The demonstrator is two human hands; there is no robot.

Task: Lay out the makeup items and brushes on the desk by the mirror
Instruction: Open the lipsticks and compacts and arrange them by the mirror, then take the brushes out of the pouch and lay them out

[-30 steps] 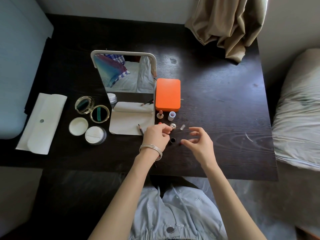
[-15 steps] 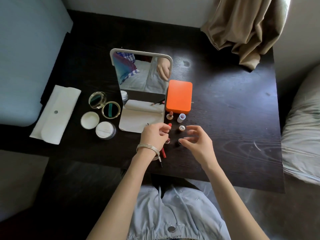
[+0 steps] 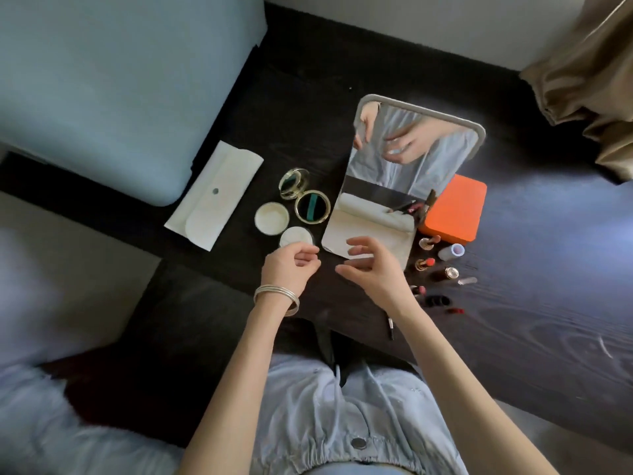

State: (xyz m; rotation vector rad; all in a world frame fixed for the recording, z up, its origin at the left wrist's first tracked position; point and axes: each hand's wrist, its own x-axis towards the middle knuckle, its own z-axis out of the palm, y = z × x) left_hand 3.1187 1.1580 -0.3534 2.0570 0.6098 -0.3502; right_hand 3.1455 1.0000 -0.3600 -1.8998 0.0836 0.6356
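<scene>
Dark desk (image 3: 548,234), upright mirror (image 3: 411,156), small lipsticks (image 3: 425,263) scattered, both hands' fingers loosely curled, empty.

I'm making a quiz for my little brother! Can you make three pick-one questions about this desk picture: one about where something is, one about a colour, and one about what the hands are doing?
1. Where is the orange box?
A. right of the mirror
B. on the white pouch
C. in a hand

2. What colour is the desk?
A. white
B. dark brown
C. green

3. What are the hands doing?
A. holding the mirror
B. lifting the box
C. holding nothing

Answers:
1 A, it sits at the mirror's right edge.
2 B, dark wood shows everywhere.
3 C, the left hand and right hand hang loosely curled above the desk.
</scene>
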